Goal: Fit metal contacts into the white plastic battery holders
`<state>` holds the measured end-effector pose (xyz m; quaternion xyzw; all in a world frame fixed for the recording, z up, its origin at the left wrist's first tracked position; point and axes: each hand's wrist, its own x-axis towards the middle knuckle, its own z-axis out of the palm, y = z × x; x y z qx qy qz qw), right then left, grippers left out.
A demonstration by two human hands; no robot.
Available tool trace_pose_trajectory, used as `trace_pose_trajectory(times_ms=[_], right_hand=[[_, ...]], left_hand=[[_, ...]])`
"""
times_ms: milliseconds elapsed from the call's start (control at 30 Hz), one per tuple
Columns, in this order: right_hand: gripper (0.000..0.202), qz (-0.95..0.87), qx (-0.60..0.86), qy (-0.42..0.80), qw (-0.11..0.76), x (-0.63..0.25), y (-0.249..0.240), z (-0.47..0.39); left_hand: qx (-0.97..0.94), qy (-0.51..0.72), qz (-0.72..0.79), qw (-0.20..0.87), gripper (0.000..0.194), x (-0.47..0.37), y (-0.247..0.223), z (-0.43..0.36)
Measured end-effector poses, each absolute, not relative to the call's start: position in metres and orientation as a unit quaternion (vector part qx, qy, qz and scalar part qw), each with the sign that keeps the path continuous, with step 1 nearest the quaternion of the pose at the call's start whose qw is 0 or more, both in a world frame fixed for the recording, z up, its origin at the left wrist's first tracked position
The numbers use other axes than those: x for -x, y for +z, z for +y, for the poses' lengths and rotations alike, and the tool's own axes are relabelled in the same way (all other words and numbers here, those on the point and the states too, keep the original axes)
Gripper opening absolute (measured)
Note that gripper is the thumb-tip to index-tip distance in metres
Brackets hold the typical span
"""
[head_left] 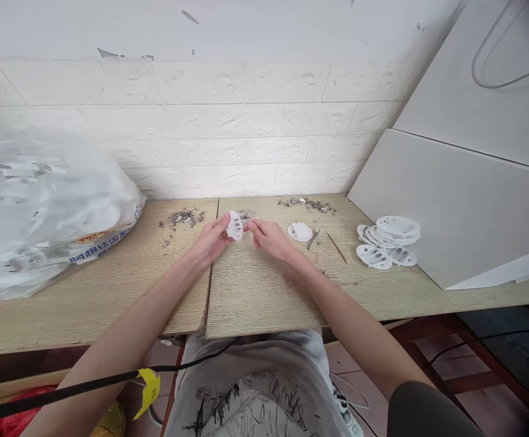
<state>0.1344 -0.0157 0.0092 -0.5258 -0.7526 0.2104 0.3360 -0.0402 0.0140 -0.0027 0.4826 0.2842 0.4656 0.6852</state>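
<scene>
My left hand grips a round white plastic piece by its left edge, holding it tilted up above the wooden table. Slots and small metal bits show on the face of the piece. Close to its right edge is my right hand, its thumb and forefinger pinched together; whatever is between them is too small to make out. Behind the hands lies a small pile of metal parts. Another round white piece rests flat to the right of my right hand.
Metal parts lie at the left and more near the wall. Tweezers and a thin stick are right of centre. Stacked white discs stand before a grey panel. A large plastic bag fills the left.
</scene>
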Motion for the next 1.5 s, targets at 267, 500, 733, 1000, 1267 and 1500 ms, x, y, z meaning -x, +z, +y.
trace_pose_trajectory(times_ms=[267, 500, 733, 1000, 1267, 1500], right_hand=[[0.023, -0.769, 0.533, 0.169, 0.311, -0.136, 0.009, -0.015], [0.024, -0.767, 0.557, 0.123, 0.295, -0.133, 0.011, -0.018], [0.031, -0.773, 0.603, -0.022, 0.198, -0.125, 0.013, -0.028], [0.032, -0.778, 0.607, -0.053, 0.151, -0.119, 0.013, -0.031], [0.034, -0.743, 0.633, -0.075, 0.202, -0.124, 0.018, -0.030], [0.030, -0.751, 0.630, -0.068, 0.185, -0.127, 0.019, -0.030]], left_hand=[[-0.493, 0.460, 0.284, 0.682, 0.039, 0.038, -0.002, 0.011], [-0.495, 0.466, 0.288, 0.675, 0.037, 0.036, -0.006, 0.011], [-0.485, 0.479, 0.329, 0.653, 0.037, 0.032, -0.005, 0.007], [-0.486, 0.484, 0.343, 0.642, 0.036, 0.032, -0.005, 0.005], [-0.471, 0.505, 0.319, 0.650, 0.037, 0.032, -0.005, 0.008], [-0.466, 0.515, 0.307, 0.650, 0.039, 0.034, -0.005, 0.010]])
